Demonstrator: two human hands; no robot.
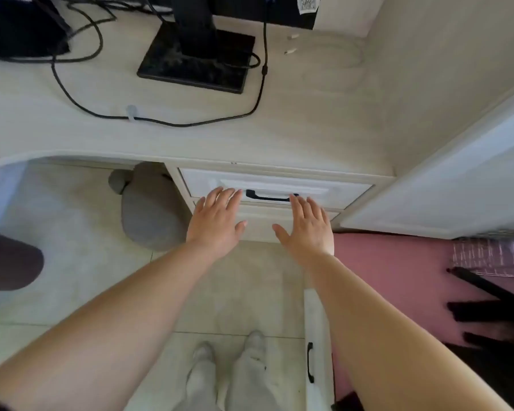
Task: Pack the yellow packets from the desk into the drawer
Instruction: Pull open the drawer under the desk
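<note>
Head view. Bench point(294, 120): pale wood-grain top, matte, front edge curving inward at the left. On it toward the back edge: flat black rectangular monitor base point(196, 56) with upright post; thin black cables point(80, 105) looping over the left half, one held by a small clear clip point(132, 113). No yellow packets can be seen on the bench.

Drawer point(275, 188): white panelled front under the bench's front edge at the right, pushed in flush, with a black bar handle point(269, 197).

Left hand point(217, 222): bare, palm down, fingers point(220, 198) spread apart and holding nothing, tips against the drawer front just left of the handle.

Right hand point(307, 225): bare, flat, fingers point(306, 207) splayed, empty, tips at the handle's right end.

Floor point(72, 232): pale glossy tile; grey rounded soft object point(149, 209) under the bench; pink mat point(398, 262) to the right.
</note>
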